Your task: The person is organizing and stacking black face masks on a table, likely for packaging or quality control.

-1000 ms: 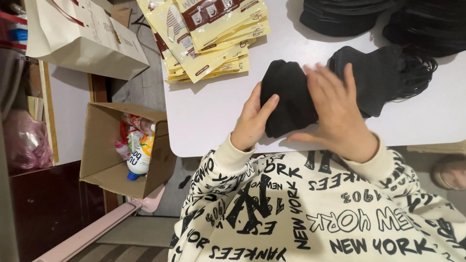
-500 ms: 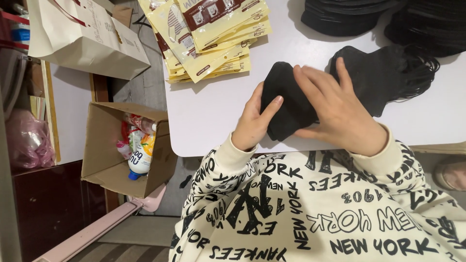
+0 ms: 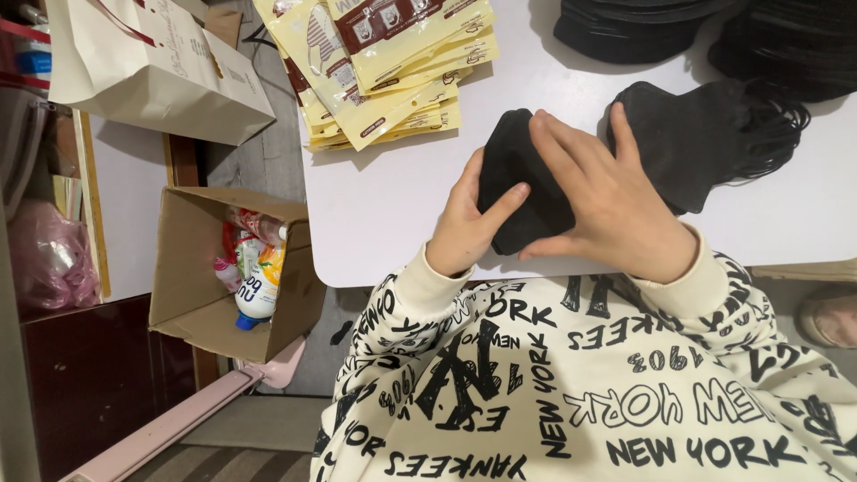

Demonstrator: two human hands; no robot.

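A small stack of black face masks [image 3: 518, 170] lies on the white table [image 3: 393, 205] in front of me. My left hand [image 3: 464, 219] grips its left side, thumb across the top. On the stack's right part rests my right hand [image 3: 611, 201], fingers spread flat and pressing down. Just to the right lies a bigger pile of black masks [image 3: 705, 134] with loose ear loops. A fanned heap of yellow flat pouches [image 3: 393, 67] sits at the table's far left.
More black mask stacks [image 3: 652, 22] line the table's far edge. Left of the table, on the floor, stands an open cardboard box [image 3: 201, 295] holding bottles and wrappers, and a cream paper bag [image 3: 152, 67] stands beyond it. A foot [image 3: 830, 317] shows at the right edge.
Both hands have shifted the small mask stack slightly left and squared it up. My right hand has moved further over the top of the stack.
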